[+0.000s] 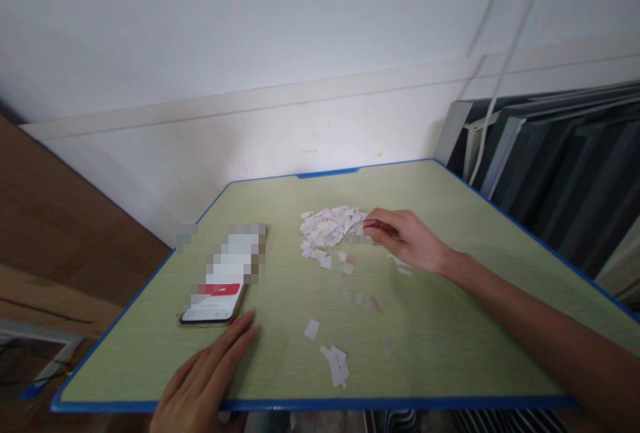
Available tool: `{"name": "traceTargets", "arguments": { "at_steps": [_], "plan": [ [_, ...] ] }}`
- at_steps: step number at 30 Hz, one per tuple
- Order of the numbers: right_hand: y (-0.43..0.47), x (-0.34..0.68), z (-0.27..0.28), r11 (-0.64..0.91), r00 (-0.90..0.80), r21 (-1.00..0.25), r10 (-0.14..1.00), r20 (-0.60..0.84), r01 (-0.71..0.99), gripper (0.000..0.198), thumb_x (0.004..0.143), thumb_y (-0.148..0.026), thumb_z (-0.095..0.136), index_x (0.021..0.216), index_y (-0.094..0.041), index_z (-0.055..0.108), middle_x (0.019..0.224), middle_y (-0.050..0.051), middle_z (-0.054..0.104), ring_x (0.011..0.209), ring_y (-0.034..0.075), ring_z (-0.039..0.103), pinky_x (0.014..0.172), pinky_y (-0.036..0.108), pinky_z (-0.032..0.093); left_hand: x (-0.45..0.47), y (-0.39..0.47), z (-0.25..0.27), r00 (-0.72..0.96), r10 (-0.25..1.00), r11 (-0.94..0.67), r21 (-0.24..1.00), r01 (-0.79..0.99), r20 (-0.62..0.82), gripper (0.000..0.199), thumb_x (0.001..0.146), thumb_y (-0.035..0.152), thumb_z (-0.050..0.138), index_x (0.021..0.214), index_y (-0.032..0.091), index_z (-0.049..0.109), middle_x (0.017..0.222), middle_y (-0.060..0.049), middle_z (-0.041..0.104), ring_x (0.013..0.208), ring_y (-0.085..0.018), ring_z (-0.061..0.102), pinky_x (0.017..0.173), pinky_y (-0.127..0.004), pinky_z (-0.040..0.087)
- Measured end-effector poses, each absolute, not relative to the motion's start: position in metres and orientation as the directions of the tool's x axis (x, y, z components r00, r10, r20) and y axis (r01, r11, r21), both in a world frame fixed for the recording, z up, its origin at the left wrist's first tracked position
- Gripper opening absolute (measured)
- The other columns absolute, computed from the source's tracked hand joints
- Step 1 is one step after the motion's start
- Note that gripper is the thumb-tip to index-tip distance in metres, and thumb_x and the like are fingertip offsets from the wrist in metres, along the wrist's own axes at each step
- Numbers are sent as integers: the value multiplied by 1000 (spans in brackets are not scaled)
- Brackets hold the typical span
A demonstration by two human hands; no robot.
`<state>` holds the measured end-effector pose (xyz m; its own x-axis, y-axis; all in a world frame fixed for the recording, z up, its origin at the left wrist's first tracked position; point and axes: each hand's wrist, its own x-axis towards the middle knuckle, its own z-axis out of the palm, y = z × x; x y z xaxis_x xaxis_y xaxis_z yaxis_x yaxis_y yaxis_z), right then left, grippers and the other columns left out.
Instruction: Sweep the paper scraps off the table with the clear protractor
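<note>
My right hand (407, 236) is closed on a curved clear object with a dark red part (383, 225); its exact kind is hard to make out. The clear end meets the right side of a heap of small torn paper pieces (327, 226), mostly white. Flat near the table's front left edge lies my left hand (205, 369), fingers stretched out and holding nothing. Its fingertips are close to the lower end of a smartphone (213, 309), whose screen is lit and partly pixelated.
Loose paper scraps (336, 365) lie near the front of the green, blue-edged table (450, 339), and a single scrap (311, 329) lies just beyond them. Dark flat panels (565, 153) lean at the right. A white wall (300, 133) stands behind the table.
</note>
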<state>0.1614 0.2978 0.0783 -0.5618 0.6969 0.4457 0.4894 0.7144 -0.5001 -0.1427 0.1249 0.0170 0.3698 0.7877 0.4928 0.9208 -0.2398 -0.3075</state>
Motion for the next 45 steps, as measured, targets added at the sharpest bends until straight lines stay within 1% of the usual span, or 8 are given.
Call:
{"name": "traceTargets", "arguments": {
  "at_steps": [4, 18, 21, 27, 32, 37, 42, 45],
  "plan": [
    [297, 162, 78, 713, -617, -511, 689, 381, 480, 15, 84, -18, 46, 73, -17, 56, 57, -2, 50, 48, 10, 42, 49, 21, 28, -143, 124, 16, 344, 799, -226, -284, 932, 493, 52, 71, 14, 40, 123, 17, 48, 120, -9, 67, 98, -20, 65, 86, -33, 40],
    [298, 159, 77, 723, -581, -511, 684, 441, 464, 18, 89, -24, 42, 81, -16, 56, 67, 2, 57, 55, 11, 47, 53, 22, 33, -140, 124, 20, 360, 795, -236, -298, 925, 488, 51, 70, 11, 39, 120, 14, 50, 118, -10, 68, 95, -20, 66, 84, -34, 41],
    [298, 159, 77, 728, -625, -509, 672, 397, 460, 16, 87, -19, 44, 77, -17, 56, 66, 1, 56, 56, 11, 46, 53, 22, 32, -141, 124, 18, 352, 802, -232, -291, 928, 482, 51, 70, 12, 39, 121, 14, 49, 120, -10, 67, 98, -21, 66, 85, -34, 41],
    [298, 163, 81, 654, -543, -594, 744, 390, 469, 14, 84, -22, 47, 75, -16, 56, 58, -1, 51, 50, 10, 43, 49, 21, 30, -142, 123, 17, 340, 805, -227, -277, 934, 486, 51, 71, 12, 40, 122, 16, 49, 121, -9, 66, 98, -21, 65, 85, -34, 41],
    [296, 165, 86, 649, -666, -650, 690, 283, 396, 14, 82, -21, 47, 69, -17, 52, 55, -3, 48, 48, 9, 43, 46, 20, 30, -142, 123, 18, 343, 809, -230, -279, 932, 478, 53, 70, 11, 40, 122, 16, 47, 120, -9, 66, 98, -20, 65, 86, -33, 41],
    [295, 168, 88, 596, -596, -703, 744, 301, 388, 15, 83, -25, 46, 70, -18, 51, 55, -3, 48, 49, 10, 43, 47, 22, 33, -143, 123, 18, 343, 805, -230, -277, 933, 484, 51, 71, 13, 42, 122, 16, 48, 120, -9, 67, 99, -21, 65, 85, -33, 41],
    [294, 171, 89, 538, -720, -759, 681, 134, 367, 21, 84, -28, 48, 65, -19, 47, 53, -4, 45, 46, 9, 42, 43, 21, 30, -142, 123, 18, 334, 810, -232, -261, 937, 482, 52, 71, 13, 42, 123, 17, 48, 122, -9, 66, 100, -20, 66, 87, -33, 41],
    [292, 171, 90, 508, -729, -795, 673, 128, 330, 20, 84, -28, 47, 66, -19, 46, 54, -4, 45, 47, 9, 42, 43, 21, 31, -141, 123, 18, 332, 811, -230, -261, 938, 482, 53, 70, 12, 41, 122, 17, 48, 121, -9, 66, 100, -21, 65, 86, -34, 41]
  ]
}}
